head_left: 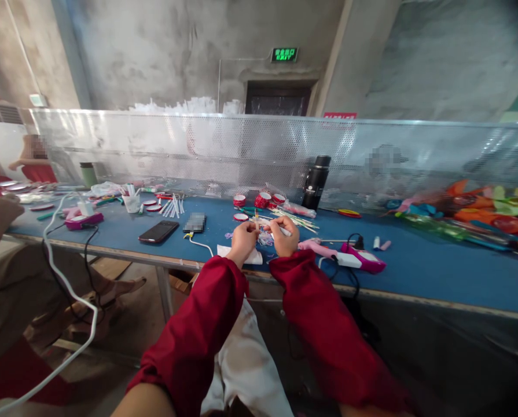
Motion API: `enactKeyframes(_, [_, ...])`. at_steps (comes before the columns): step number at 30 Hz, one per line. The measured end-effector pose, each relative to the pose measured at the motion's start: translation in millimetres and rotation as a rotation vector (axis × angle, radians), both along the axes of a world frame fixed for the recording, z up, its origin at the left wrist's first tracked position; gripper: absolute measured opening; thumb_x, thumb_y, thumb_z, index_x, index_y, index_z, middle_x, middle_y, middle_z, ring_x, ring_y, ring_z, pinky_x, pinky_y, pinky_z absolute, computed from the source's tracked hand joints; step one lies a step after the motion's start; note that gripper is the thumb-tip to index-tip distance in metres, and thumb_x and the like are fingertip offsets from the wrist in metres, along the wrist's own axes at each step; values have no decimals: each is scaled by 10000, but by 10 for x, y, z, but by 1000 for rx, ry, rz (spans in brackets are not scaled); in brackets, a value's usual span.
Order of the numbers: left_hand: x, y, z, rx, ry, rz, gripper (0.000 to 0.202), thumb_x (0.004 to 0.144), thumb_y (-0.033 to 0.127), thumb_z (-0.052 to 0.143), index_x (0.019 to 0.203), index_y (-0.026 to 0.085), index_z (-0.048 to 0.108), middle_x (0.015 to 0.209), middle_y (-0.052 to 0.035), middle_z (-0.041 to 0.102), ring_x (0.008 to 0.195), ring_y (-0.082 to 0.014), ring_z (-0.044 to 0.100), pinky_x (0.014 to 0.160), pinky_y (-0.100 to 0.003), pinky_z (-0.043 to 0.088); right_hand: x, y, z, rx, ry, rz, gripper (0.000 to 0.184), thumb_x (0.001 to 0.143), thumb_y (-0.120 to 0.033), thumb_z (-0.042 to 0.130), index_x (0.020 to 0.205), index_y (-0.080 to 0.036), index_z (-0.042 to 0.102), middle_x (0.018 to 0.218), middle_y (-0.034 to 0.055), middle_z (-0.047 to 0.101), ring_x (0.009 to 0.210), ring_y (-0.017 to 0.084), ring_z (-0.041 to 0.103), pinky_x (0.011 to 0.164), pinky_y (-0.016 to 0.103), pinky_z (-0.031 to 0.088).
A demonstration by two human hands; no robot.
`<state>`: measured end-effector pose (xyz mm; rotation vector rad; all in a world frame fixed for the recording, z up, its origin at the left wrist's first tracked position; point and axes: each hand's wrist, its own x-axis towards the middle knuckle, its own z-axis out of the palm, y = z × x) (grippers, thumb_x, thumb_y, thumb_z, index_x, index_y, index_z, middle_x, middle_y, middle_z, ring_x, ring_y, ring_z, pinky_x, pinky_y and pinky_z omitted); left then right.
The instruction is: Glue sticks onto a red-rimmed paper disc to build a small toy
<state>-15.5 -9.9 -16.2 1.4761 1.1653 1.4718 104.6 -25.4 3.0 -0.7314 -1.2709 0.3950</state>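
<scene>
Orange-tipped thin stick (256,218) is pinched upright in the closed fingers of left hand (242,238), just above the near edge of blue table (436,278); right hand (283,237), just beside it, is curled round a white stick (286,232). Containers: clear cup (131,203), well left, holds white pieces, not identifiable; black flask (316,182) stands upright behind the hands by perforated screen (415,156). Pink glue gun (362,259) lies just right of right hand near the table edge, with bare blue surface beyond it and a toy pile (480,217) far right.
</scene>
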Motion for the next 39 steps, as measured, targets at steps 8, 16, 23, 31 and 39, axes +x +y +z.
enactKeyframes(8, [5, 5, -2, -1, 11, 2, 224, 995, 354, 674, 1020, 132, 690, 933, -31, 707, 782, -150, 679, 729, -326, 599, -2, -7, 5, -12, 1, -4, 216, 802, -427, 679, 708, -260, 579, 598, -27, 699, 557, 180, 657, 574, 308, 532])
enactKeyframes(16, [-4, 0, -2, 12, 31, 8, 235, 995, 369, 672, 996, 134, 687, 906, -23, 699, 763, -146, 669, 723, -322, 590, 0, -9, 5, -13, -6, 6, 216, 797, -415, 690, 699, -257, 580, 603, -26, 704, 568, 184, 668, 593, 313, 543])
enactKeyframes(23, [-5, -1, 5, 5, 32, 0, 220, 993, 350, 679, 1013, 131, 692, 931, -30, 710, 787, -152, 684, 736, -330, 602, 2, -3, 5, -12, -9, 17, 209, 794, -408, 690, 702, -256, 580, 601, -25, 702, 569, 185, 668, 595, 313, 539])
enactKeyframes(31, [-5, 0, 0, 6, 20, 5, 219, 991, 348, 682, 1008, 130, 696, 933, -32, 717, 795, -155, 690, 747, -336, 606, 3, -15, 3, -19, -10, 24, 194, 791, -398, 684, 698, -256, 590, 597, -26, 697, 561, 179, 663, 587, 309, 536])
enactKeyframes(39, [-6, -15, 11, 4, 13, 9, 224, 992, 355, 680, 990, 131, 694, 910, -26, 712, 779, -151, 684, 740, -331, 601, 4, -17, 7, -21, -1, 23, 198, 786, -400, 689, 690, -259, 588, 591, -28, 700, 550, 180, 654, 574, 311, 537])
